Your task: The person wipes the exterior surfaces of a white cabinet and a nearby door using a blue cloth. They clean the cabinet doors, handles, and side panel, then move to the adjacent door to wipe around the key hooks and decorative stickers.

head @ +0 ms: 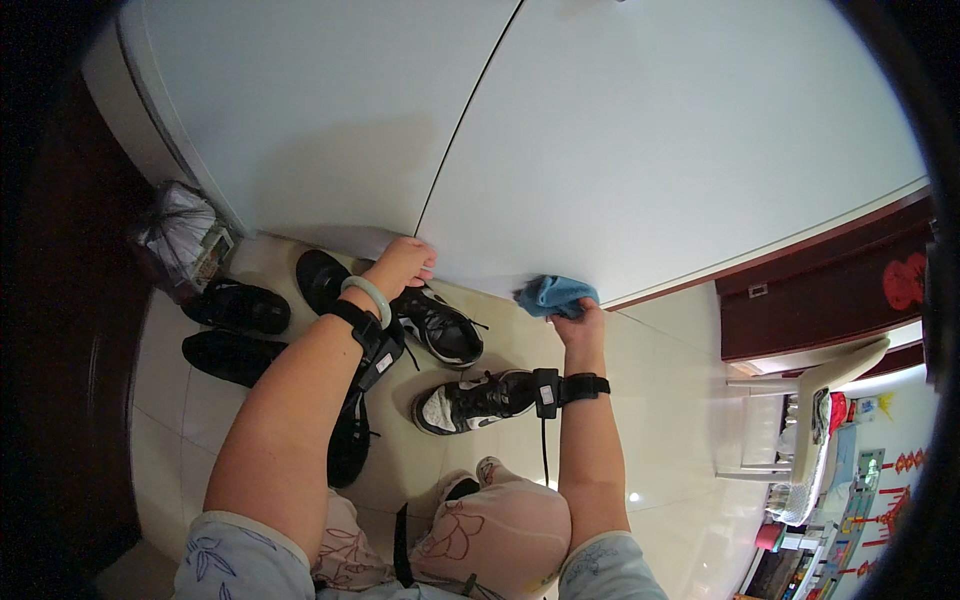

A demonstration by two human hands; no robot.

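My right hand grips a folded blue cloth, which lies against the lower edge of a white cabinet door. Farther left, my left hand is near the bottom of the seam between two white doors, fingers curled with no object visible in them; whether it touches the door I cannot tell. Below that hand lies a black and white sneaker with loose laces. A second black and white sneaker stands on the tiled floor between my forearms, partly behind the strapped device on my right wrist.
Several black shoes lie at the left, some partly behind my left arm. A plastic bag stands in the corner beside a dark brown surface. On the right are a pale chair and a dark red wooden panel.
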